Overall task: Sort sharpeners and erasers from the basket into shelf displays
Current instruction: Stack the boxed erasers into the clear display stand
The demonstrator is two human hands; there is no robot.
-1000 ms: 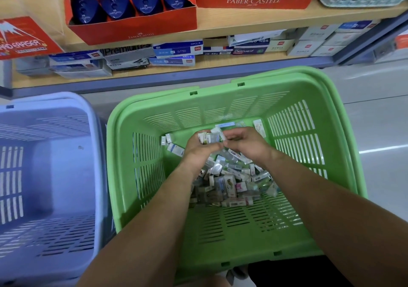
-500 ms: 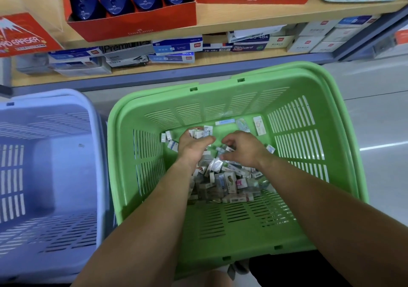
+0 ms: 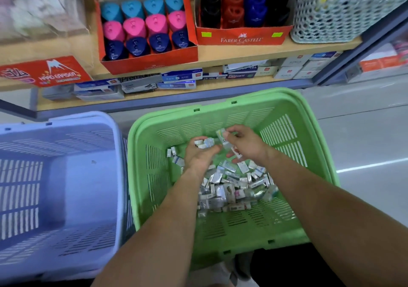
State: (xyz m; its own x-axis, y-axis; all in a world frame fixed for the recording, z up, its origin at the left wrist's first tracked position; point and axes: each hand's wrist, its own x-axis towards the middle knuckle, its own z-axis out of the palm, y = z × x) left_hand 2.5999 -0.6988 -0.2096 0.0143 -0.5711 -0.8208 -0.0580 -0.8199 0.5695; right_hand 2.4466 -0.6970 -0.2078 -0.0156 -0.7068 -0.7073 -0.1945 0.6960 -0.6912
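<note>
Head view: small wrapped erasers (image 3: 234, 187) lie heaped on the floor of the green basket (image 3: 313, 154). My left hand (image 3: 198, 156) curls its fingers (image 3: 213, 148) round a gathered stack of them, and my right hand (image 3: 248, 145) pinches another packet just above it. I judge this the collecting step; next the handful must be lifted clear of the rim and carried to the eraser boxes on the lower shelf (image 3: 198, 92), below the red sharpener display (image 3: 150, 65).

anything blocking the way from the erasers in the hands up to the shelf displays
Only the far wall of the green plastic basket lies between the left hand and right hand, holding small wrapped erasers, and the wooden shelf. Above its rim nothing visible blocks the way.
</note>
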